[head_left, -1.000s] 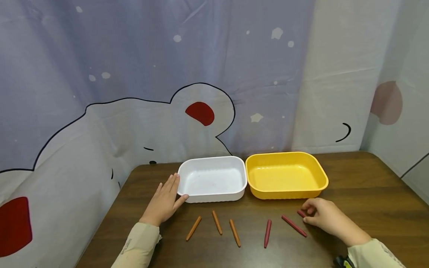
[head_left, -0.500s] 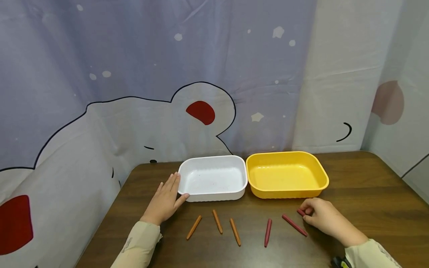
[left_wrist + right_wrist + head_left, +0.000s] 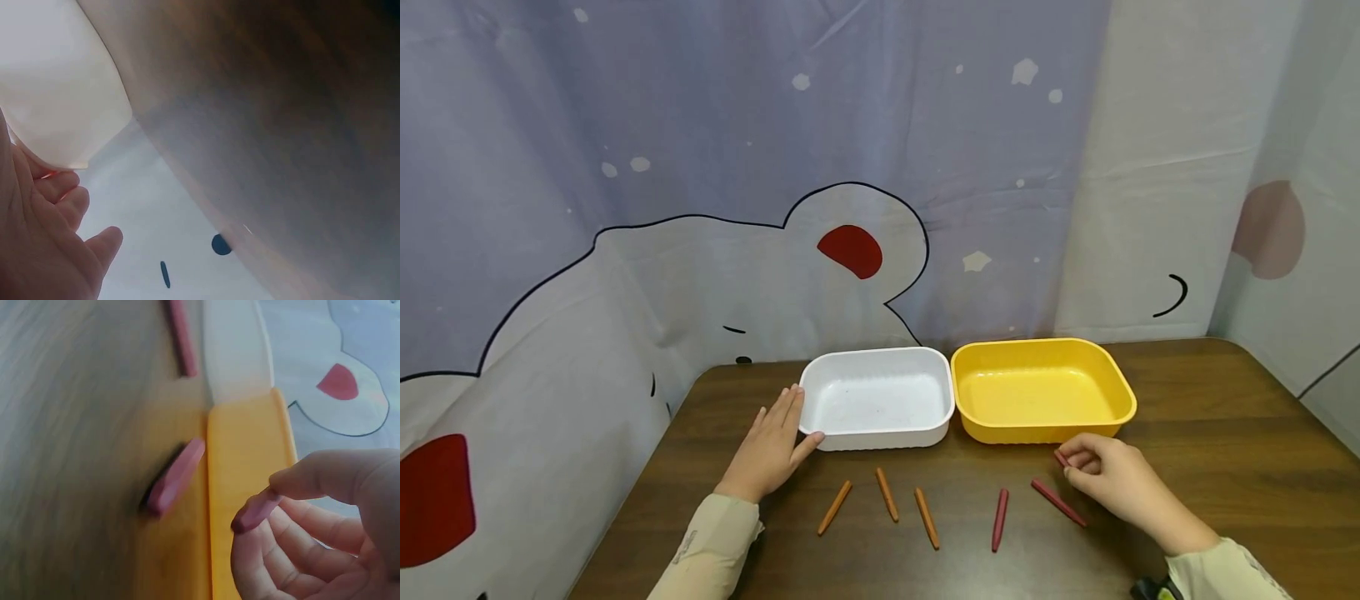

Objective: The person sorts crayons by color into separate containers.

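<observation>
1. Table (image 3: 1225, 492), at its nearer part, bears three orange crayons (image 3: 927, 518) to the left and two loose red crayons (image 3: 998, 520) to the right, all lying apart
2. Right hand (image 3: 1112, 479) pinches another red crayon (image 3: 256, 511) between thumb and fingers, just in front of the yellow tray (image 3: 1037, 434); the step in hand looks like picking up that one crayon, seemingly lifted
3. Next move, as I judge it, calls for a firm pinch and enough height to clear the nearby rim
4. Left hand (image 3: 767, 454) grasps nothing; its straight fingers rest against the left end of the white tray (image 3: 880, 440), apparently steadying it
5. Both trays stand side by side, seemingly touching, before a printed curtain (image 3: 985, 167)
</observation>
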Tool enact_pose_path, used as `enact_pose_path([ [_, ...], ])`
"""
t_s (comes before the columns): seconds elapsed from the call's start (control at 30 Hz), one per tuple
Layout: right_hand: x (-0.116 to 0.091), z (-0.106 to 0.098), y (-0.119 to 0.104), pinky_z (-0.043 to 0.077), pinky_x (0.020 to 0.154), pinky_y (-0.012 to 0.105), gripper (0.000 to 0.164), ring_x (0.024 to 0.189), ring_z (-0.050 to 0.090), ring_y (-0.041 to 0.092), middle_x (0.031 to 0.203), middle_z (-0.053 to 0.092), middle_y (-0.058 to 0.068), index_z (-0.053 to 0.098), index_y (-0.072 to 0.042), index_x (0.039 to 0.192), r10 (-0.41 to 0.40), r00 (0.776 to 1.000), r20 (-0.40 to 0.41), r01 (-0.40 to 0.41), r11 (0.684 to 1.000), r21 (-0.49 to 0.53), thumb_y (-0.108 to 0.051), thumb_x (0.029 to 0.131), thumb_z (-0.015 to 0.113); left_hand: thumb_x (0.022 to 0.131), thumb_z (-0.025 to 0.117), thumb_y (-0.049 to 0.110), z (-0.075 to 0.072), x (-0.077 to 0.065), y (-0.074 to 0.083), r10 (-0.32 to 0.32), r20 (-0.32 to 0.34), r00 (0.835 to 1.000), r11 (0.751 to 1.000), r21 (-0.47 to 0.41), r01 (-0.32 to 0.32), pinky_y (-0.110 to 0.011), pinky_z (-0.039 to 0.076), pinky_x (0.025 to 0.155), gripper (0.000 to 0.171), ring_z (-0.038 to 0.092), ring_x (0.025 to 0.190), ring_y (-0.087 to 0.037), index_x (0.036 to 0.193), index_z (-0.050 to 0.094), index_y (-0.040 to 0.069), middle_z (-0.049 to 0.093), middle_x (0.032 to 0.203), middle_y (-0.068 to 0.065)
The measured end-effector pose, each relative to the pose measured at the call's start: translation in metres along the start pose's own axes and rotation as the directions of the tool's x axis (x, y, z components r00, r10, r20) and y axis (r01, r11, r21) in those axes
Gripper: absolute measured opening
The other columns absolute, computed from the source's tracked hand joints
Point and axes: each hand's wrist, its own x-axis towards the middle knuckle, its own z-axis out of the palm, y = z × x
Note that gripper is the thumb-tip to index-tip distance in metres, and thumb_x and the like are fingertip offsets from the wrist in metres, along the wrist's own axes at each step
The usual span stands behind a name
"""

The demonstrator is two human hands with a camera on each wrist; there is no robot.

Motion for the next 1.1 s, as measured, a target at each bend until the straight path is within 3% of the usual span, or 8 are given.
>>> enact_pose_path([
  [0.17, 0.004, 0.004, -0.014, 0.057, 0.064, 0.026, 0.023, 0.076, 0.067, 0.013, 0.092, 0.071, 0.005, 0.07, 0.004, 0.109, 0.028, 1.0, 0.009, -0.029, 0.981, 0.191, -0.007, 0.089, 0.075, 0.104, 0.051, 0.05, 0.0, 0.0, 0.001, 0.002, 0.004, 1.0, 1.0, 0.001, -0.002, -0.063, 0.024, 0.117, 0.083, 0.023, 0.152, -0.038, 0.156, 0.025, -0.008, 0.025, 0.163, -0.024],
  [0.3, 0.009, 0.008, -0.024, 0.059, 0.064, 0.029, 0.031, 0.08, 0.069, 0.014, 0.097, 0.071, 0.013, 0.066, 0.009, 0.117, 0.047, 0.998, 0.046, -0.061, 0.926, 0.373, -0.007, 0.092, 0.073, 0.104, 0.051, 0.05, 0.001, 0.001, 0.002, 0.001, 0.011, 1.0, 1.0, 0.001, -0.001, -0.063, 0.024, 0.117, 0.083, 0.023, 0.152, -0.038, 0.156, 0.024, -0.008, 0.025, 0.163, -0.024],
  [0.4, 0.016, 0.012, -0.033, 0.06, 0.068, 0.03, 0.034, 0.082, 0.07, 0.013, 0.1, 0.071, 0.016, 0.065, 0.01, 0.12, 0.032, 0.998, 0.059, -0.055, 0.892, 0.448, -0.009, 0.093, 0.073, 0.104, 0.052, 0.049, 0.0, 0.001, 0.002, -0.002, 0.013, 1.0, 1.0, -0.001, 0.002, -0.063, 0.025, 0.117, 0.082, 0.023, 0.152, -0.038, 0.156, 0.024, -0.008, 0.025, 0.163, -0.024],
  [0.73, 0.04, 0.022, -0.064, 0.062, 0.074, 0.032, 0.037, 0.086, 0.072, 0.016, 0.106, 0.069, 0.025, 0.062, 0.011, 0.123, -0.016, 0.998, 0.058, -0.02, 0.825, 0.564, -0.007, 0.093, 0.073, 0.104, 0.051, 0.05, -0.003, 0.002, 0.001, -0.013, 0.016, 1.0, 1.0, -0.003, 0.013, -0.063, 0.024, 0.117, 0.083, 0.022, 0.152, -0.038, 0.157, 0.024, -0.008, 0.025, 0.163, -0.024],
  [0.97, 0.057, 0.029, -0.081, 0.062, 0.076, 0.034, 0.04, 0.089, 0.072, 0.02, 0.108, 0.07, 0.02, 0.06, 0.012, 0.125, 0.009, 0.997, 0.077, -0.056, 0.767, 0.639, -0.009, 0.093, 0.073, 0.104, 0.051, 0.049, -0.003, 0.002, 0.001, -0.019, 0.018, 1.0, 1.0, -0.016, 0.02, -0.063, 0.024, 0.117, 0.083, 0.021, 0.152, -0.038, 0.157, 0.023, -0.008, 0.024, 0.164, -0.024],
  [1.1, 0.067, 0.033, -0.09, 0.062, 0.077, 0.034, 0.041, 0.087, 0.072, 0.018, 0.108, 0.07, 0.017, 0.059, 0.011, 0.128, 0.044, 0.994, 0.098, -0.098, 0.754, 0.65, -0.012, 0.095, 0.072, 0.105, 0.05, 0.05, -0.001, 0.002, 0.001, -0.019, 0.027, 0.999, 1.0, -0.02, 0.02, -0.063, 0.023, 0.118, 0.083, 0.021, 0.152, -0.038, 0.157, 0.022, -0.008, 0.023, 0.164, -0.024],
])
